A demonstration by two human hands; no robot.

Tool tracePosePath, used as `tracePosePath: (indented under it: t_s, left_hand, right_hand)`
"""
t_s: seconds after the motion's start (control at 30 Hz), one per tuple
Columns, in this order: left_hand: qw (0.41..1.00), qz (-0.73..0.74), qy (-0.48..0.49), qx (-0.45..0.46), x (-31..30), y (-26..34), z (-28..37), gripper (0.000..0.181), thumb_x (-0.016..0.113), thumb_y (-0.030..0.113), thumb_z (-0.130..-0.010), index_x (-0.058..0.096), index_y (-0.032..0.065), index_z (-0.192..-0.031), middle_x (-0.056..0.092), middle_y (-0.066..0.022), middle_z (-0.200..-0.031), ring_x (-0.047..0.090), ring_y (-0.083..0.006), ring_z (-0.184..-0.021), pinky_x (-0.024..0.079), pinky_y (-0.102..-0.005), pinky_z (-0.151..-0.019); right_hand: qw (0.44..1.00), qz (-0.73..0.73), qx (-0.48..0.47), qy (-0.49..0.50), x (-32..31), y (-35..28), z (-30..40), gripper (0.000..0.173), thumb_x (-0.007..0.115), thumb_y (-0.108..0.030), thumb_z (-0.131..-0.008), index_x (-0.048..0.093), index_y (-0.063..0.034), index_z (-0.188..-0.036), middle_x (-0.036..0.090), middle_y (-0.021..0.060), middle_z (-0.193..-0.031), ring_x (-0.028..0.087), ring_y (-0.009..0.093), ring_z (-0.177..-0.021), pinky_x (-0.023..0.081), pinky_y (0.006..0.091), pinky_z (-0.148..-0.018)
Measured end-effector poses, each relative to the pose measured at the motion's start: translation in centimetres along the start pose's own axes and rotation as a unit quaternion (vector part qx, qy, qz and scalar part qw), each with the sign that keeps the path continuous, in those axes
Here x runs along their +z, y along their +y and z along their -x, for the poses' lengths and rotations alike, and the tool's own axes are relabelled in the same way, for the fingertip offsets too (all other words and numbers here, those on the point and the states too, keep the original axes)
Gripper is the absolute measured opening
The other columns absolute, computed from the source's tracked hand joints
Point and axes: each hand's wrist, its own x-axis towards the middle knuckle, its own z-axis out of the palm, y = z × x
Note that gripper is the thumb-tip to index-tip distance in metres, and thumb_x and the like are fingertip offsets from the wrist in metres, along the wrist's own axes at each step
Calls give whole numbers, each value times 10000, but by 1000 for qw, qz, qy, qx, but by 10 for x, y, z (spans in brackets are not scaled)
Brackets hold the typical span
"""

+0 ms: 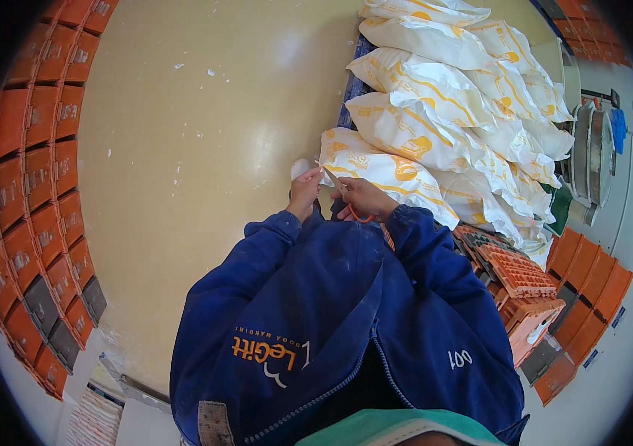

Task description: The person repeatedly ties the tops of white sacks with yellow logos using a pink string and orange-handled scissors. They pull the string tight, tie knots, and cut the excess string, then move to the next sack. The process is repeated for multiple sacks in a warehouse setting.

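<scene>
In front of me, a white woven-looking sack [375,167] with yellow print lies at the bottom front of a stack. My left hand [306,190] is pinched at its left corner, where a small pale tip shows above the fingers. My right hand [365,198] holds a pair of scissors [336,182] with orange handles. The blades point up and left towards the pinched corner. Whether they touch it cannot be made out.
More printed sacks [422,72] are piled on a blue pallet [356,83]. Orange and grey crates [37,161] are stacked along the left. Others [522,270] stand close to my right arm. Beige floor [210,139] with white scraps stretches to the left. Round metal pans [589,156] are at far right.
</scene>
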Motion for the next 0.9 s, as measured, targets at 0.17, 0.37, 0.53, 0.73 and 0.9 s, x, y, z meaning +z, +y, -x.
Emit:
tracePosePath:
  t_s: [0.17, 0.37, 0.53, 0.73, 0.9]
  left_hand:
    - [996, -53, 9, 77, 5, -2, 4, 243, 629, 158, -884, 659, 14, -1078, 578, 24, -725, 462, -35, -561, 369, -194, -482]
    - [995, -67, -30, 67, 0, -19, -24, 215, 598, 153, -899, 660, 6, -1043, 613, -4, -775, 511, -54, -616, 400, -202, -544]
    - [996, -41, -37, 73, 3, -10, -29, 210, 609, 141, -875, 676, 0, -1015, 602, -2, -762, 508, -65, -618, 391, -223, -538]
    - [986, -126, 8, 106, 7, 4, 1, 232, 614, 151, -884, 672, 8, -1056, 574, 12, -740, 476, -50, -569, 359, -223, -483]
    - [996, -67, -15, 64, 5, 9, -12, 263, 614, 158, -890, 648, 22, -1113, 562, 16, -734, 470, -42, -560, 373, -205, -477]
  right_hand:
    - [999, 10, 13, 49, 12, -12, -4, 427, 373, -69, -940, 376, -24, -1365, 556, 114, -1093, 630, 155, -631, 544, 270, -521]
    - [996, 51, -16, 75, 7, -6, -44, 341, 412, -116, -945, 439, -6, -1267, 565, 123, -1011, 593, 154, -594, 493, 288, -462]
    - [929, 343, -114, 86, 6, 13, -75, 334, 480, -91, -883, 459, -6, -1205, 532, 191, -940, 588, 271, -631, 499, 438, -600]
    - [696, 235, -550, 398, 28, -114, 120, 79, 455, -52, -925, 450, -36, -1003, 537, 60, -901, 554, 157, -588, 459, 273, -534]
    - [833, 88, -490, 240, -10, -166, 138, 321, 399, -68, -963, 362, -12, -1277, 575, 72, -911, 553, 110, -565, 474, 258, -490]
